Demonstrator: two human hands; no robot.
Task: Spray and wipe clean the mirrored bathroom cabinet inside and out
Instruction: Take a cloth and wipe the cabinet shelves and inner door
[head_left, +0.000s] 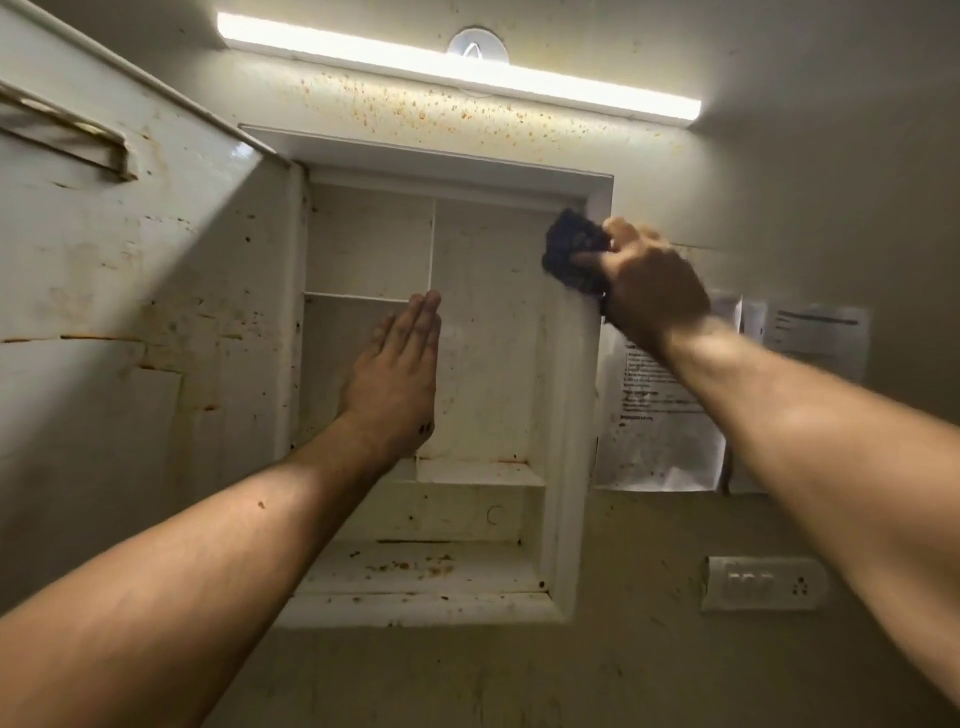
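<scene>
Wiping the inside looks the step in hand: right hand (649, 280) grips a dark cloth (574, 249) at the upper right inner corner of the wall cabinet (574, 426); left hand (395, 364) flat, fingers straight, before the shelves. Next move likely needs firm strokes down the stained wall. Count: one cloth, one open door (130, 286), no spray bottle seen
</scene>
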